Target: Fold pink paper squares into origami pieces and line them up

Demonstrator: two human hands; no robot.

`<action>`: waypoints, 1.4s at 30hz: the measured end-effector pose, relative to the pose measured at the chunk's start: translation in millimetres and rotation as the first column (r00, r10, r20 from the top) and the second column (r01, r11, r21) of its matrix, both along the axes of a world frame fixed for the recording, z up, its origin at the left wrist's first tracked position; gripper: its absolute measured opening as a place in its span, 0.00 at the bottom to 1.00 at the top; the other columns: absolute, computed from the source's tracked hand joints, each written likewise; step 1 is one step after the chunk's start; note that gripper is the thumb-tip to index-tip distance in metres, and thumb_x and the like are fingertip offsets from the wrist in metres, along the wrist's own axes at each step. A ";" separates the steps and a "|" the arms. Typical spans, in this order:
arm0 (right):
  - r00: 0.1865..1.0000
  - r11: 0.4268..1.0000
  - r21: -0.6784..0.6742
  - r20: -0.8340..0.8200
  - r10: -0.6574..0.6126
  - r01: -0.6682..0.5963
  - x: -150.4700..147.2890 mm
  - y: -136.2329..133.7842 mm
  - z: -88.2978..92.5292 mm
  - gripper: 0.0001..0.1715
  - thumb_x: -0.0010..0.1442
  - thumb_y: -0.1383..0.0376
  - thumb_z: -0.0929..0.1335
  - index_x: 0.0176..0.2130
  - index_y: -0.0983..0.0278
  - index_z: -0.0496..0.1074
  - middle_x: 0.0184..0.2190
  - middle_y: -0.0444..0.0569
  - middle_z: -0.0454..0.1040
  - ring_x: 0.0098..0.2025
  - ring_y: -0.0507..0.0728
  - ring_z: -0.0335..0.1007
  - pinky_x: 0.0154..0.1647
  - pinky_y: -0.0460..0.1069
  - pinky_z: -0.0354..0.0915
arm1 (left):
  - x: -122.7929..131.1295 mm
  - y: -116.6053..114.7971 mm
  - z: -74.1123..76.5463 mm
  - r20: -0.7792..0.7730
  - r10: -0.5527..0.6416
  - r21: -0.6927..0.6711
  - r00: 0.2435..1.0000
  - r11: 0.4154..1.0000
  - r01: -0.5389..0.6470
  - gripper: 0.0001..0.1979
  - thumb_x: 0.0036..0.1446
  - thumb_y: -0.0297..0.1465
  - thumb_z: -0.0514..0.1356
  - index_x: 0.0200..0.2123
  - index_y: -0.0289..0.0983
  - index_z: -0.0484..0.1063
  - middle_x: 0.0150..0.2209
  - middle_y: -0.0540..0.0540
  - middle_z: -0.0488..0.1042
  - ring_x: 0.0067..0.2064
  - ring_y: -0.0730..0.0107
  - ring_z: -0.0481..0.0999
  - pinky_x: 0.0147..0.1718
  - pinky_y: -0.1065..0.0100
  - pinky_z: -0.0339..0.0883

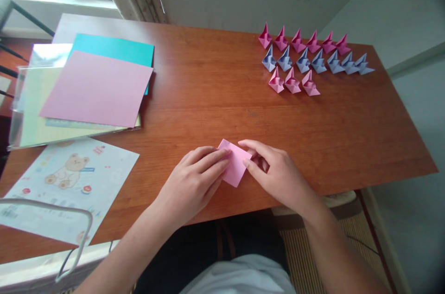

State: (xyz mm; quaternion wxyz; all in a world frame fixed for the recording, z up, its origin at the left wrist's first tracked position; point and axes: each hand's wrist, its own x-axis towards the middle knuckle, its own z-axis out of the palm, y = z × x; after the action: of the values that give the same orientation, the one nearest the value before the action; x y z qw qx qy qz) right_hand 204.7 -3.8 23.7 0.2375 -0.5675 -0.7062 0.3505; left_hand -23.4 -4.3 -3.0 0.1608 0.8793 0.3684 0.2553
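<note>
A small pink square of folded origami paper [235, 169] lies near the front edge of the table, one corner toward me. My left hand [194, 182] holds its left side, fingertips resting over the upper left of the sheet; the thumb is hidden. At the right corner, my right hand [274, 169] has its thumb on the paper and the other fingers bent behind, with the index finger reaching over the upper right edge. Further back on the right stand rows of finished folded paper figures: dark pink ones [298, 42], blue-violet ones [303, 61] and light pink ones [292, 81].
On the left, a large pink sheet [99, 90] overlaps a teal sheet [114, 47] on a clear plastic packet [31, 122] of paper. A white sheet with a bear print [69, 182] lies in front, a pale curved bar [79, 210] above it. The wooden table [201, 80] meets the wall behind.
</note>
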 end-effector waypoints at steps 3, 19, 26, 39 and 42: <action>0.995 0.995 0.017 -0.039 0.097 -0.096 2.8 -0.3 6.3 0.22 0.67 0.72 0.64 0.57 0.56 0.73 0.51 0.47 0.80 0.49 0.57 0.78 0.52 0.53 0.73 | -0.2 -0.6 0.2 0.004 0.000 -0.007 1.000 1.000 0.000 0.11 0.67 0.27 0.60 0.51 0.38 0.75 0.56 0.45 0.79 0.55 0.57 0.76 0.54 0.55 0.75; 0.987 0.953 0.268 0.122 0.109 -0.139 5.4 -0.9 -7.4 0.18 0.64 0.74 0.70 0.50 0.56 0.77 0.52 0.52 0.75 0.55 0.62 0.70 0.55 0.61 0.72 | -0.7 0.6 1.8 0.018 -0.008 -0.030 1.000 1.000 0.008 0.15 0.66 0.22 0.57 0.54 0.35 0.74 0.57 0.44 0.79 0.55 0.58 0.75 0.55 0.56 0.74; 0.973 0.918 0.327 0.122 0.194 -0.224 6.8 -3.9 -8.6 0.13 0.66 0.70 0.70 0.47 0.54 0.78 0.55 0.51 0.74 0.58 0.63 0.66 0.53 0.62 0.74 | 0.1 2.2 4.9 0.018 -0.001 -0.037 1.000 0.999 0.002 0.16 0.67 0.22 0.55 0.55 0.35 0.73 0.56 0.44 0.79 0.55 0.58 0.75 0.56 0.57 0.74; 0.979 0.924 0.327 0.027 0.203 -0.200 3.9 4.1 -5.9 0.09 0.67 0.70 0.69 0.44 0.58 0.78 0.43 0.47 0.82 0.47 0.59 0.73 0.51 0.57 0.73 | -0.8 -0.1 11.6 0.074 -0.016 -0.125 0.997 0.992 0.025 0.23 0.57 0.23 0.58 0.56 0.32 0.73 0.55 0.39 0.79 0.54 0.55 0.75 0.55 0.53 0.73; 0.980 0.931 0.307 0.033 0.195 -0.196 3.5 2.8 -5.5 0.09 0.68 0.70 0.69 0.44 0.59 0.78 0.43 0.47 0.81 0.47 0.58 0.73 0.51 0.56 0.73 | 6.0 -2.7 10.2 0.031 0.048 -0.026 0.998 0.999 -0.047 0.15 0.62 0.28 0.61 0.52 0.33 0.75 0.52 0.41 0.81 0.51 0.55 0.77 0.51 0.55 0.75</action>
State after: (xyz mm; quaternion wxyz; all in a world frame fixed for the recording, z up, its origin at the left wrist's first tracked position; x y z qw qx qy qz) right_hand 208.1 -1.0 18.2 0.2868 -0.4505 -0.8054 0.2572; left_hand -17.4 -7.1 7.2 0.1716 0.8641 0.3899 0.2681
